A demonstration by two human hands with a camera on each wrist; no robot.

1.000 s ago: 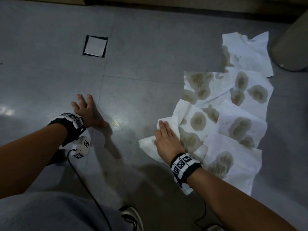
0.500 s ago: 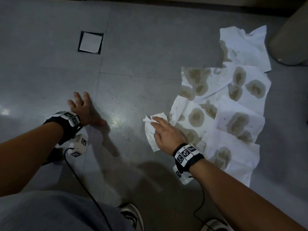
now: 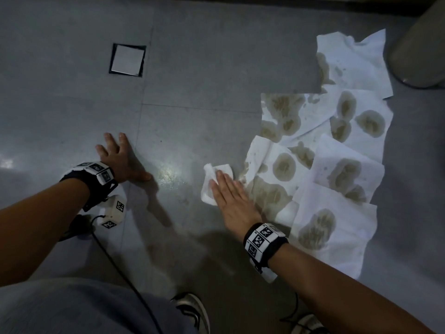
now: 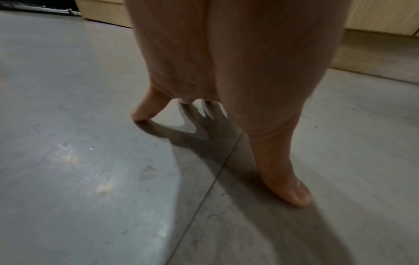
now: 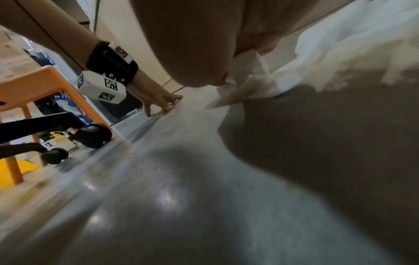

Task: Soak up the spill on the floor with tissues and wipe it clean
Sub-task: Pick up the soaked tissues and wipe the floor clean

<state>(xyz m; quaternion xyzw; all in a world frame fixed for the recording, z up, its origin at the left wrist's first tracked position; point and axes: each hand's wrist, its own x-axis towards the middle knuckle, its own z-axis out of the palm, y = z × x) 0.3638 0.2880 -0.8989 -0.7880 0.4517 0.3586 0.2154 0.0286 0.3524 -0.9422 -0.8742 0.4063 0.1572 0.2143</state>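
Soaking looks mostly done: stained tissues cover the spill; flat-fingered right hand presses a crumpled tissue, left hand splayed; wiping remains.

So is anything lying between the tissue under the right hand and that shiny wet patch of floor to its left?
Nothing visible does. The right hand presses the folded tissue flat on the floor, and only bare grey floor separates it from the glistening wet patch. The left hand rests beyond the patch, on its far side.
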